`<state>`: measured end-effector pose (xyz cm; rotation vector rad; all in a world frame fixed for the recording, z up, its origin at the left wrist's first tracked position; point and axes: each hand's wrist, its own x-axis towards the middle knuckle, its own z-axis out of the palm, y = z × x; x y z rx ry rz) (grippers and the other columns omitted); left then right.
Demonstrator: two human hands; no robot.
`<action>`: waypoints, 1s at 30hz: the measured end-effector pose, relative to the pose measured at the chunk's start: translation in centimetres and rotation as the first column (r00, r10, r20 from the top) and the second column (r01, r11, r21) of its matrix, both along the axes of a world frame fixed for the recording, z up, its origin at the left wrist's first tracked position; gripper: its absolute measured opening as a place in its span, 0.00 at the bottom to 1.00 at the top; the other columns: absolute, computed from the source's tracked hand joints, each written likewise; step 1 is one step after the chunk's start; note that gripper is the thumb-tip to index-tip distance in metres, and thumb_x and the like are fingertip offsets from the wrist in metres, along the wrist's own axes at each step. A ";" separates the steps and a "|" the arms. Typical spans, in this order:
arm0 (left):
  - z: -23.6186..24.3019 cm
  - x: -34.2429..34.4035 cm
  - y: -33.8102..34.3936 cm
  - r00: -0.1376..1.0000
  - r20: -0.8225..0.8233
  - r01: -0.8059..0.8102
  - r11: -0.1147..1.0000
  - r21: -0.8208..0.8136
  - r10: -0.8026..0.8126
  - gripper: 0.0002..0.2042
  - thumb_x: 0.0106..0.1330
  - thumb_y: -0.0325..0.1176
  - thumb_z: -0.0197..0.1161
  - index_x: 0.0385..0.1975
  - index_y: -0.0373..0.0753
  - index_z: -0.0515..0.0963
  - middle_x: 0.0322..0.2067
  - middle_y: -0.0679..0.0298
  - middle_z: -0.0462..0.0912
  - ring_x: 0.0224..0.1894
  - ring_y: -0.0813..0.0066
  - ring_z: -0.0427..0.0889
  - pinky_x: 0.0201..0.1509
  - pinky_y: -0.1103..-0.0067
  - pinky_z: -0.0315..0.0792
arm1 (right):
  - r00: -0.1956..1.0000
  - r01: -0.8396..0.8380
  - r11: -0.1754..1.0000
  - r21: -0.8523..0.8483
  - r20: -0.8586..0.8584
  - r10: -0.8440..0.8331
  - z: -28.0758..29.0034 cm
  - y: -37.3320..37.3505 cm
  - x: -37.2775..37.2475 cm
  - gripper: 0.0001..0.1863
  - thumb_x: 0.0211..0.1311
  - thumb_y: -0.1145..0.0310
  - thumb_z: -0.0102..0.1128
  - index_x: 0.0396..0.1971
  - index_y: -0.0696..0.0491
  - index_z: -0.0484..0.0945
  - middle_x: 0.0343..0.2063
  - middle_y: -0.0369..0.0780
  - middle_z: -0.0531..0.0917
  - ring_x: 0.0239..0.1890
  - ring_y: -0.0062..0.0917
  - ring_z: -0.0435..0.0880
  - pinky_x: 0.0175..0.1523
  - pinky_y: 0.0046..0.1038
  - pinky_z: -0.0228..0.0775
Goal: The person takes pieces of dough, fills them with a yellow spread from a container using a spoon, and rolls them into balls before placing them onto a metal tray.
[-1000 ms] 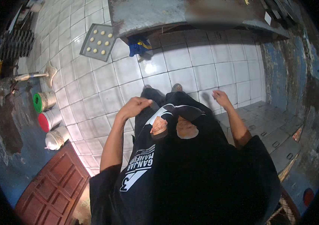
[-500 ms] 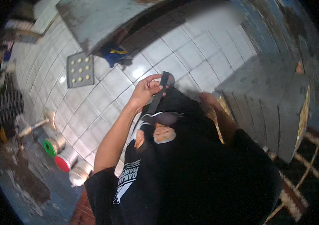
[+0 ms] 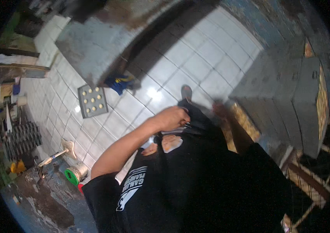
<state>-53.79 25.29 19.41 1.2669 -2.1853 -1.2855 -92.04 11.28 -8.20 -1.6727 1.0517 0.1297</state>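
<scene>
My left hand (image 3: 172, 117) is drawn in close in front of my black T-shirt (image 3: 196, 182). Its fingers are curled closed, and whatever they may hold is hidden. On the other side, my right hand (image 3: 221, 112) hangs low, dark and smeared by motion, so its fingers cannot be read. Beside that hand and forearm lies a tray of yellowish pieces (image 3: 244, 122). One shoe (image 3: 186, 92) shows on the floor beyond my hands.
A dark baking tray (image 3: 82, 110) with several pale dough balls is on the white tiled floor (image 3: 196, 58). Grey stacked trays (image 3: 277, 97) stand at right. A worn table (image 3: 95, 42) is ahead. At left are a green-rimmed tub (image 3: 73, 175) and a wooden-handled scraper (image 3: 54, 156).
My left hand has come down and inward, its fingers now curled. The long dark flat strip it held earlier no longer shows clearly. The whole view has shifted, with surroundings sitting lower at left.
</scene>
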 end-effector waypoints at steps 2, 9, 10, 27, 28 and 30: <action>1.3 0.4 -3.4 0.995 0.056 0.079 0.992 0.101 -0.085 0.09 0.54 0.28 0.63 0.36 0.38 0.84 0.32 0.49 0.83 0.37 0.48 0.83 0.43 0.63 0.76 | 0.999 0.032 0.998 0.055 0.009 -0.032 -1.8 -2.3 -1.6 0.23 0.67 0.56 0.62 0.56 0.55 0.76 0.47 0.44 0.83 0.49 0.34 0.82 0.56 0.39 0.76; -1.1 1.5 -12.4 0.994 -0.106 0.006 0.995 0.098 0.004 0.06 0.52 0.27 0.63 0.29 0.34 0.82 0.25 0.55 0.84 0.28 0.57 0.81 0.35 0.68 0.73 | 0.950 0.185 0.883 0.432 0.151 -0.273 -7.0 -15.1 -2.7 0.23 0.64 0.57 0.65 0.54 0.54 0.75 0.46 0.43 0.83 0.47 0.38 0.83 0.55 0.45 0.78; -1.8 1.5 -14.2 0.987 -0.151 0.059 0.996 0.069 -0.048 0.07 0.52 0.27 0.63 0.29 0.34 0.83 0.25 0.54 0.84 0.28 0.57 0.82 0.35 0.68 0.73 | 0.888 0.179 0.804 0.566 0.259 -0.380 -8.1 -18.3 -4.4 0.23 0.63 0.57 0.66 0.54 0.53 0.75 0.45 0.43 0.83 0.47 0.39 0.83 0.55 0.46 0.79; -2.6 7.7 -26.8 0.939 0.119 0.322 0.946 0.024 -0.322 0.15 0.66 0.34 0.55 0.42 0.28 0.79 0.47 0.44 0.82 0.50 0.51 0.81 0.53 0.62 0.74 | 0.909 0.261 0.788 0.558 0.133 -0.395 -4.4 -27.3 8.6 0.19 0.72 0.54 0.53 0.49 0.55 0.77 0.39 0.41 0.84 0.36 0.29 0.83 0.39 0.32 0.77; -2.4 8.5 -27.2 0.927 0.228 0.271 0.952 0.142 -0.298 0.12 0.68 0.32 0.54 0.41 0.29 0.79 0.47 0.43 0.82 0.52 0.49 0.81 0.53 0.59 0.75 | 0.904 0.266 0.772 0.577 0.129 -0.408 -4.2 -26.8 9.6 0.19 0.72 0.55 0.53 0.50 0.55 0.77 0.40 0.42 0.84 0.36 0.30 0.84 0.40 0.33 0.78; -8.1 9.9 -26.9 0.967 0.152 0.199 0.979 0.034 -0.202 0.14 0.68 0.34 0.53 0.42 0.30 0.80 0.46 0.45 0.82 0.51 0.49 0.81 0.54 0.60 0.74 | 0.896 0.241 0.758 0.606 0.161 -0.413 -3.5 -27.2 12.8 0.19 0.72 0.56 0.53 0.51 0.55 0.76 0.42 0.43 0.84 0.38 0.32 0.84 0.41 0.34 0.78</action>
